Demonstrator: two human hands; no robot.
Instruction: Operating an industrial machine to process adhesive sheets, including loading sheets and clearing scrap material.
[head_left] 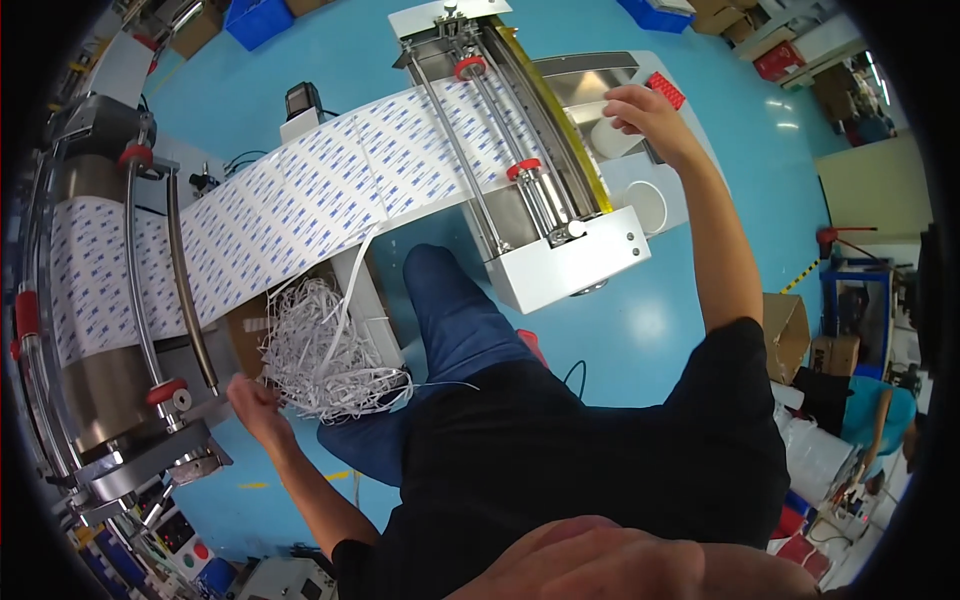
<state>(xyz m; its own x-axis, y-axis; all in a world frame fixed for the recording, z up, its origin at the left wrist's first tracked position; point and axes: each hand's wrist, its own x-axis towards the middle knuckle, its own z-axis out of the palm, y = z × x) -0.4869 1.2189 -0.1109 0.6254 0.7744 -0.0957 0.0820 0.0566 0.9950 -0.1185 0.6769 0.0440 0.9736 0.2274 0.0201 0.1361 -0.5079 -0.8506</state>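
Observation:
A long white sheet [320, 170] printed with small blue marks runs between two roller machines. Near the left machine [120, 450], my left hand [257, 405] is closed beside the lower end of a dark metal bar [188, 290]; what its fingers hold, if anything, is hidden. My right hand [645, 115] reaches past the right machine [570, 262], its fingers loosely bent and open. Under it, on a pale table, stands a white cylindrical thing [612, 140]. A red block [665, 90] lies just beyond that hand, and a round white container [645, 207] is nearer to me.
Below the sheet, a box [247, 345] overflows with shredded white strips [325, 350], one running up to the sheet's edge. My legs [465, 320] are between the machines. A blue bin [257, 22] is on the far floor; cardboard boxes [787, 335] stand at right.

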